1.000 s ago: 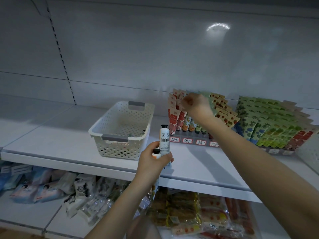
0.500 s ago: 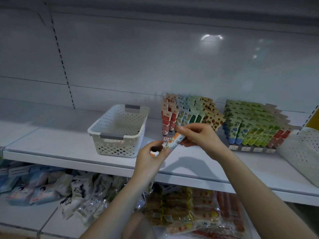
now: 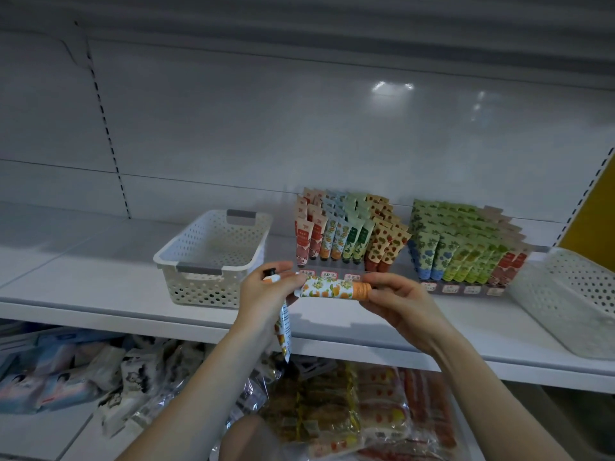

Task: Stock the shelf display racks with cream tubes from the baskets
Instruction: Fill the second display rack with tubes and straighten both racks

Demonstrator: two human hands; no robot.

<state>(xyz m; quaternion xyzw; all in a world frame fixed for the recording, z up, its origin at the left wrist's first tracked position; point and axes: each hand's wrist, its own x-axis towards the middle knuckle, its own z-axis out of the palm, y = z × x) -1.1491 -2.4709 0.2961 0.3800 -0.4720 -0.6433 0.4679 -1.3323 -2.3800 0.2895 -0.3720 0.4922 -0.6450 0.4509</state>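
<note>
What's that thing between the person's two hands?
An orange-print cream tube lying sideways: the right hand pinches its orange cap, its flat end meets the left hand, which grips a second tube. Head view.

Nothing here reads clearly for you. The white price tags [image 3: 329,275] under the left rows of tubes [image 3: 304,241] carry red characters, too blurred to make out, and so do the right-hand tags [image 3: 449,288] under the right rows of tubes [image 3: 429,257]. The white tube [image 3: 284,322] gripped in your left hand [image 3: 263,297] bears blue print, too small to read. The flowered tube [image 3: 327,289] pinched by your right hand [image 3: 402,304] shows no legible words.
</note>
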